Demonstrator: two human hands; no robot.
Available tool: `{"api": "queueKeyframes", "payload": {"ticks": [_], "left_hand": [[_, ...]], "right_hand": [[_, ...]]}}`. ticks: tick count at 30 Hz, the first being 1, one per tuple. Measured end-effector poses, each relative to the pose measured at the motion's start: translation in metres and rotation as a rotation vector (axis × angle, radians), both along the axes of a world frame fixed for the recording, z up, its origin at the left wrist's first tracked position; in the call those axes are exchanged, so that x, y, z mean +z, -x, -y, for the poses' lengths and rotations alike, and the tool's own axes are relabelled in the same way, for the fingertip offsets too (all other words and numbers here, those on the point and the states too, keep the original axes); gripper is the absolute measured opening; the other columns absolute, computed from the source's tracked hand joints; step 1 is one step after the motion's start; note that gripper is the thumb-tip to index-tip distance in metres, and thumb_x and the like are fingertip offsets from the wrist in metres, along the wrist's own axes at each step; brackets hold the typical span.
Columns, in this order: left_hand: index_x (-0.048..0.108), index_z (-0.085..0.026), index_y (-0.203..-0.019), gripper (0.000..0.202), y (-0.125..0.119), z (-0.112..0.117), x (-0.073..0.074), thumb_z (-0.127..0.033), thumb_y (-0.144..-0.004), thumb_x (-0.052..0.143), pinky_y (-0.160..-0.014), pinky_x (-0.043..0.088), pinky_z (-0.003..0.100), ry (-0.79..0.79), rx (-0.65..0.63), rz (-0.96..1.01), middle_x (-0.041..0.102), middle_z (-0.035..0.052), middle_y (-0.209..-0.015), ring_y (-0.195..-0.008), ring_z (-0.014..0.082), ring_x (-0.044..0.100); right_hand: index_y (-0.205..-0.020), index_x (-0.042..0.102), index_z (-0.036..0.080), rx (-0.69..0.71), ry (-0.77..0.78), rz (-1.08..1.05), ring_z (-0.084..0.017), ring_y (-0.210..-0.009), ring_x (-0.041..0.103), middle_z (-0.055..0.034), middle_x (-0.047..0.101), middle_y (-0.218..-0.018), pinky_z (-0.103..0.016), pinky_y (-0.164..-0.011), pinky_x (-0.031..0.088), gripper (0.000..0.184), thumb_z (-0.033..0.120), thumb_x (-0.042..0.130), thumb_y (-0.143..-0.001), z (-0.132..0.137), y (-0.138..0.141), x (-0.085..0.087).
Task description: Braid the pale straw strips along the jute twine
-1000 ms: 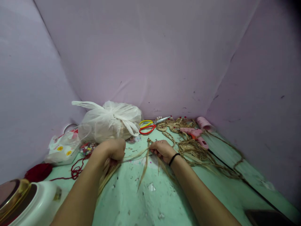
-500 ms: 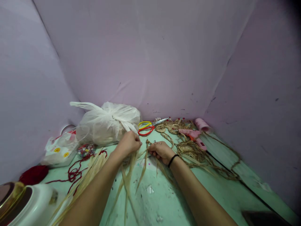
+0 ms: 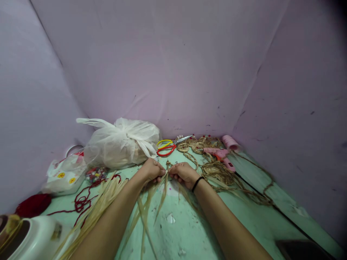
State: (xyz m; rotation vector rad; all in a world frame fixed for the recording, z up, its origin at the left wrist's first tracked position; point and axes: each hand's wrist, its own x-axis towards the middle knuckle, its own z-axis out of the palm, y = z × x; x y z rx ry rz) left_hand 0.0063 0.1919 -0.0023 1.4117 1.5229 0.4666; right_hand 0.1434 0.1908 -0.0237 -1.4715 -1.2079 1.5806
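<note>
Straw-coloured fibre strands (image 3: 151, 206) were pinched by the left hand (image 3: 151, 170) and right hand (image 3: 183, 172), both closed tight. Red-handled scissors (image 3: 170, 146) lay just beyond the strands.

Dim, soft, even light with a lilac cast spreads over the cloth backdrop (image 3: 173, 72) and the green table (image 3: 244, 216); shadows are faint. The upper right corner sinks to black. Wide-angle distortion bends the edges. The white container (image 3: 35, 238) and the straw strips (image 3: 101, 202) near the bottom look soft and smeared.
</note>
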Motion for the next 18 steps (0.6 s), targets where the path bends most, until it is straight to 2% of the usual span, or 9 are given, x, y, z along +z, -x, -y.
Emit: {"api": "queueKeyframes", "payload": {"ticks": [6, 10, 12, 14, 18], "left_hand": [[0.051, -0.014, -0.049, 0.007, -0.005, 0.0, -0.003, -0.013, -0.057, 0.053, -0.034, 0.016, 0.019, -0.036, 0.046, -0.038, 0.033, -0.007, -0.031, -0.03, 0.0049, 0.025], [0.033, -0.018, -0.04, 0.023, -0.01, -0.002, -0.002, -0.011, -0.052, 0.051, -0.033, 0.011, 0.019, 0.048, 0.16, 0.009, 0.023, -0.0078, -0.028, -0.028, 0.0043, 0.02], [0.032, -0.018, -0.038, 0.025, -0.011, -0.003, -0.002, -0.013, -0.054, 0.05, -0.032, 0.01, 0.019, 0.16, 0.205, 0.029, 0.025, -0.0064, -0.027, -0.027, 0.0045, 0.02], [0.038, -0.015, -0.039, 0.021, -0.01, -0.005, -0.002, -0.012, -0.055, 0.05, -0.032, 0.012, 0.018, 0.251, 0.205, 0.099, 0.033, -0.004, -0.029, -0.028, 0.0043, 0.024], [0.051, -0.01, -0.045, 0.012, -0.009, -0.004, -0.002, -0.008, -0.057, 0.051, -0.033, 0.017, 0.016, 0.291, 0.169, 0.243, 0.048, 0.0001, -0.039, -0.031, 0.0033, 0.034]], "right_hand": [[-0.047, 0.053, 0.012, 0.0, 0.018, -0.019, -0.003, -0.03, 0.029, 0.0045, 0.044, -0.036, -0.017, -0.031, 0.019, 0.009, 0.008, 0.051, -0.055, 0.001, 0.0, 0.001], [-0.048, 0.054, 0.012, 0.007, 0.0, 0.005, -0.003, -0.031, 0.031, 0.0041, 0.046, -0.036, -0.017, -0.031, 0.02, 0.01, 0.007, 0.051, -0.056, 0.001, 0.001, -0.001], [-0.048, 0.054, 0.012, 0.003, 0.008, 0.006, -0.003, -0.031, 0.032, 0.0034, 0.048, -0.037, -0.016, -0.031, 0.021, 0.01, 0.007, 0.052, -0.057, 0.001, 0.002, -0.001], [-0.049, 0.055, 0.012, -0.001, 0.034, -0.01, -0.004, -0.031, 0.035, 0.0023, 0.051, -0.039, -0.016, -0.031, 0.022, 0.011, 0.007, 0.051, -0.058, 0.002, 0.002, 0.0], [-0.049, 0.055, 0.013, -0.003, 0.065, -0.05, -0.004, -0.032, 0.039, 0.0019, 0.051, -0.039, -0.015, -0.03, 0.024, 0.013, 0.006, 0.05, -0.059, 0.003, 0.003, 0.003]]}}
